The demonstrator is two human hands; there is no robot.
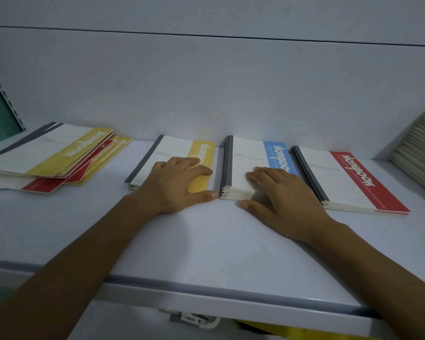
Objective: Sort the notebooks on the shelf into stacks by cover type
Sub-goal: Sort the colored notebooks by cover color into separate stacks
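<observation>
The shelf (206, 241) has open room in front. The mixed pile (47, 153) at left is not yet sorted. Red stack (349, 180), blue stack (250, 155) and yellow stack (172, 148) lie side by side. Left hand (174, 182) rests flat on yellow and right hand (280, 197), fingers spread, on blue. Square the front edges and keep the gaps.

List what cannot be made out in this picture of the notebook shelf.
Head view: small print on the blue-band stack, too small.
Head view: lower covers of the mixed pile, hidden by the top notebook.
Head view: beige stack, cut off by the right edge.
</observation>
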